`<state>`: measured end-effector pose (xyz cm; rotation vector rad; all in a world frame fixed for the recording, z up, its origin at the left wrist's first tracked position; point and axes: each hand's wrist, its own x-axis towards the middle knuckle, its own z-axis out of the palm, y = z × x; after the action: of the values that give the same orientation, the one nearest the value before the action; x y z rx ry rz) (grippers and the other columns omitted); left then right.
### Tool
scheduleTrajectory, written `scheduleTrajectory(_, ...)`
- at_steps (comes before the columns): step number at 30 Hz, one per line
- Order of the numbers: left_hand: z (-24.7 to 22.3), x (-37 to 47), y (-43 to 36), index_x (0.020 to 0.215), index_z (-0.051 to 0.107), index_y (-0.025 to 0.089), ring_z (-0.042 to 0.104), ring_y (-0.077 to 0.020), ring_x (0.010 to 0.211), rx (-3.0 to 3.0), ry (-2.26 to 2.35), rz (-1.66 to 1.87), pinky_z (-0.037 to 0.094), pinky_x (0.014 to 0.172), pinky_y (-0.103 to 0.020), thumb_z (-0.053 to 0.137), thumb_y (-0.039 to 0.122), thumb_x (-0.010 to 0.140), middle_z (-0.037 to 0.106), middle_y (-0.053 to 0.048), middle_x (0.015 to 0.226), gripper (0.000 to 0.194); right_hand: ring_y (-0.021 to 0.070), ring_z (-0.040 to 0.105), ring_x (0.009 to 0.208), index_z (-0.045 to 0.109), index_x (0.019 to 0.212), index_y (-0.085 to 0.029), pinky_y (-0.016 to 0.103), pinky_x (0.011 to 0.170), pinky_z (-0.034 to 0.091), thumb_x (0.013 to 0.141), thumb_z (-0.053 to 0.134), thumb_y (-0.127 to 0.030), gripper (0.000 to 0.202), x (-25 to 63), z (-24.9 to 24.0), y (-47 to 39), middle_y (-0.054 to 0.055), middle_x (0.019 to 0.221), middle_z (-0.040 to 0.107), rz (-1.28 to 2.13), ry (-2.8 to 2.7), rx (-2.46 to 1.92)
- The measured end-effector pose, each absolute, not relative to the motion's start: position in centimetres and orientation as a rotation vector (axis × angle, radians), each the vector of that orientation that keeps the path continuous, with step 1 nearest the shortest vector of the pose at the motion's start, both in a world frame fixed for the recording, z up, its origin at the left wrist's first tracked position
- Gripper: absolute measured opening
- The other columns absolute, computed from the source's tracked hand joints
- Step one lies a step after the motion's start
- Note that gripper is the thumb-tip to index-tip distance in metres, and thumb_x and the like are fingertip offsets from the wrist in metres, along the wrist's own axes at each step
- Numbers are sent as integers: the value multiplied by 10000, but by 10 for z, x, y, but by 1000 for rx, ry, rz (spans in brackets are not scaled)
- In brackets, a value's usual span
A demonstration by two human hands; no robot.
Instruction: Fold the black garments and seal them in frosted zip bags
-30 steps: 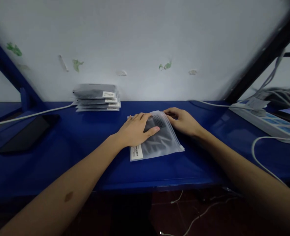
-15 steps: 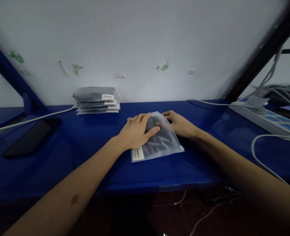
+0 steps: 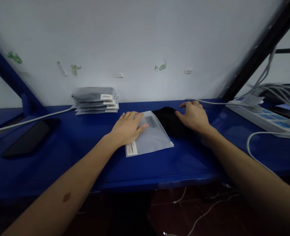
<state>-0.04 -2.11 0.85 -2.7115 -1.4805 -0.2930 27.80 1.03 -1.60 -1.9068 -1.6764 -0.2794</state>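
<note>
My left hand point(image 3: 127, 128) lies flat with its fingers spread on a clear zip bag point(image 3: 153, 136), pressing it against the blue table. The bag has small dark print, a white barcode label point(image 3: 131, 148) at its near left corner and a zip slider at the near right. Just outside the bag's zipped edge lies a bunched black cloth item point(image 3: 172, 123); its exact kind cannot be made out. Over the right side of this cloth is my right hand point(image 3: 194, 114), thumb and fingers apart, the thumb touching or close to the cloth.
A stack of filled, labelled zip bags point(image 3: 96, 98) stands against the wall at back left. A dark phone-like slab point(image 3: 30, 137) lies on the left, beside a white cable point(image 3: 37, 117). On the right are a white power strip or box point(image 3: 258, 116) and more cables.
The black cloth has come out of the bag to the right, leaving the bag flat and see-through. My right hand has moved right, away from the bag's opening; my left hand stays on the bag.
</note>
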Motion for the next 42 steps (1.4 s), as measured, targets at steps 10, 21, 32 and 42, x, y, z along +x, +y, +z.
scheduleTrajectory(10,15,-4,-19,1280,628,283,520,-247,1262,-2972,-1251,-326,430,1019,-395,251,480,1050,611,-18,1363,484,256,627,929,724,989,-198,400,858,494,920,534,-416,297,252,-6,-2,99,972,703,-121,-2200,-1447)
scheduleTrajectory(21,19,-8,-14,895,660,211,601,-268,949,-2686,-1616,-341,470,762,-389,275,505,1017,653,-103,1011,499,268,658,1062,739,1130,-198,441,985,493,927,471,-243,339,267,-13,8,107,1163,716,-102,-2277,-1376)
scheduleTrajectory(32,9,-16,-5,860,632,184,617,-288,952,-2479,-1739,-405,488,798,-423,314,498,1013,640,-124,1015,472,248,602,1106,732,1072,-249,438,992,475,876,438,-145,368,252,-8,-3,41,1106,728,12,-2350,-1157)
scheduleTrajectory(42,11,-10,-9,1244,628,213,503,-260,1231,-2714,-1356,-562,402,1049,-412,416,469,995,628,-70,1295,416,312,599,1018,667,1036,-178,492,927,458,871,537,-585,458,220,0,-18,126,1074,705,-58,-2308,-1385)
